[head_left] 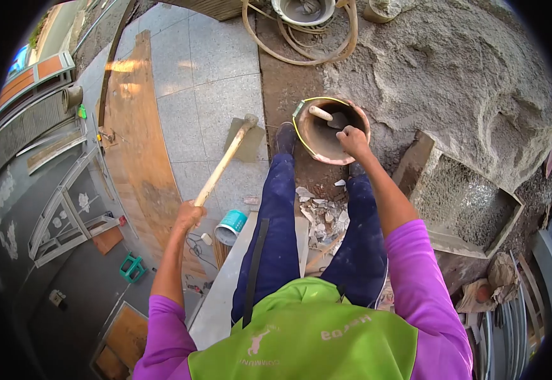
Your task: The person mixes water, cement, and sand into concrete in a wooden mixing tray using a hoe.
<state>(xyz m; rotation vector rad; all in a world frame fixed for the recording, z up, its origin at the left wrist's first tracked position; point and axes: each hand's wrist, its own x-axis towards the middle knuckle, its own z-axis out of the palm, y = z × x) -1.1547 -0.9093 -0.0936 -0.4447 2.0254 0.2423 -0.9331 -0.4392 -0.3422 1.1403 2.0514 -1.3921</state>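
Note:
My left hand (190,215) is closed round the lower end of a hammer (225,161) with a long pale wooden handle. Its small greyish head points away from me, over a square grey piece (245,140) on the paving. My right hand (353,142) is a fist above the near right part of a round bucket (314,147); whatever it holds, if anything, is hidden. Inside the bucket, a trowel (321,113) with a wooden handle leans beside that fist. A yellow-green handle (298,126) curves along the bucket's left rim.
Grey sand or mortar (440,76) spreads at right, with a wooden-sided box (463,196) of wet mix. Broken rubble (326,218) lies between my legs. A teal tub (230,227) stands left of them. A hose (288,54) coils round a white basin (304,11) ahead.

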